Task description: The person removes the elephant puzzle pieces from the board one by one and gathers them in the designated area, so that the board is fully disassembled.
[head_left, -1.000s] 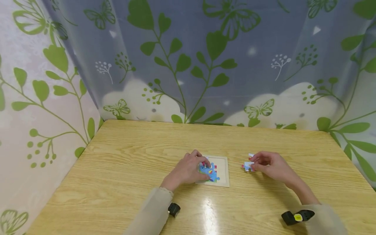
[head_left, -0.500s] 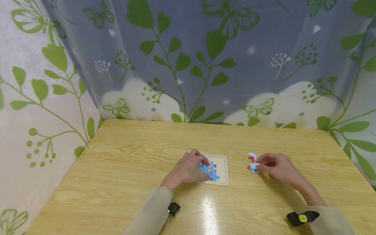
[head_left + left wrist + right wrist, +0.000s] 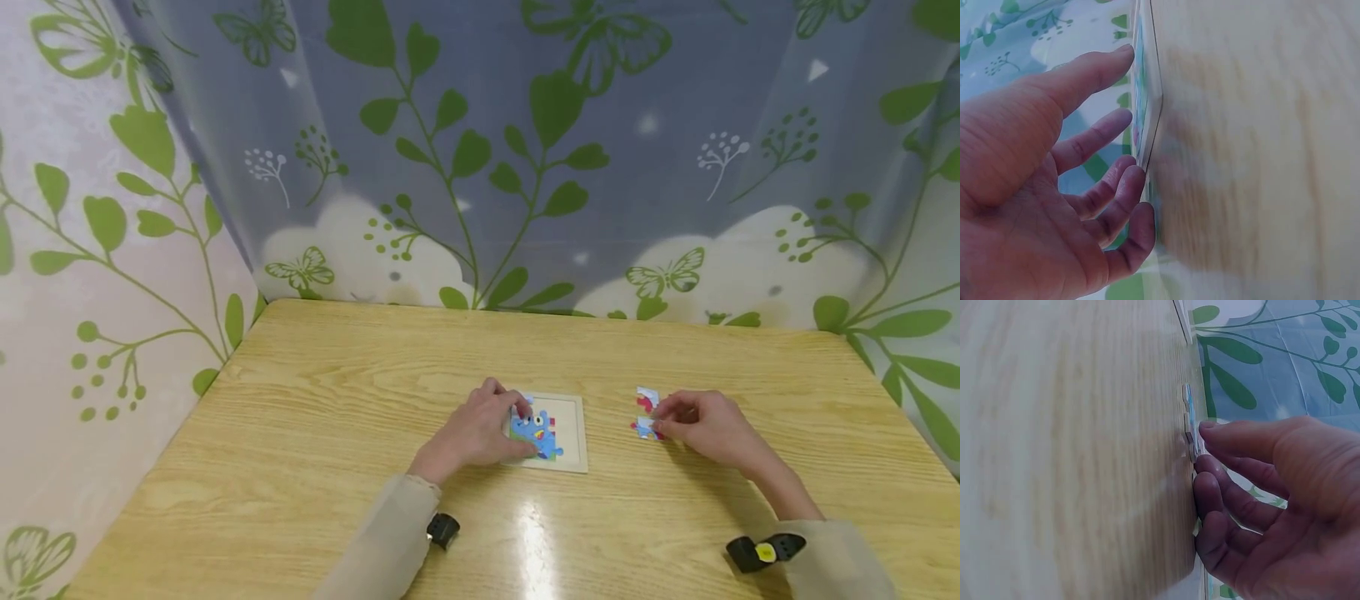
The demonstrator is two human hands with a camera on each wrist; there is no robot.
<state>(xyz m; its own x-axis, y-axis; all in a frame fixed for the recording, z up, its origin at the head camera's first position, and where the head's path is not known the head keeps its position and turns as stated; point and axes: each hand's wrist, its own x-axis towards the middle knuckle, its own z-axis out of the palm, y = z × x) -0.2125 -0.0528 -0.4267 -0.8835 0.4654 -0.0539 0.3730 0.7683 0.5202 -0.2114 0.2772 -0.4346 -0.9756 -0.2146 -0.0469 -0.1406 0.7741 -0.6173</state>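
A shallow square puzzle tray (image 3: 584, 435) lies on the table, with joined blue jigsaw pieces (image 3: 546, 433) filling its left part. My left hand (image 3: 474, 429) rests over the tray's left side, thumb and fingertips spread on the picture; in the left wrist view its fingers are loosely bent beside the tray edge (image 3: 1155, 125). Right of the tray, my right hand (image 3: 708, 427) pinches the edge of a blue-and-red puzzle piece (image 3: 644, 428) between thumb and forefinger, close to the table. Just behind that piece lies a white-and-red puzzle piece (image 3: 647, 397).
The wooden table (image 3: 360, 367) runs back to a patterned curtain (image 3: 480, 167), which also hangs on both sides. A black wrist camera (image 3: 443, 530) sits on the left wrist, another black camera (image 3: 763, 552) on the right.
Over the past second my right hand has drawn the blue-and-red puzzle piece slightly rightward, uncovering more of the piece behind it. My left hand stays on the tray.
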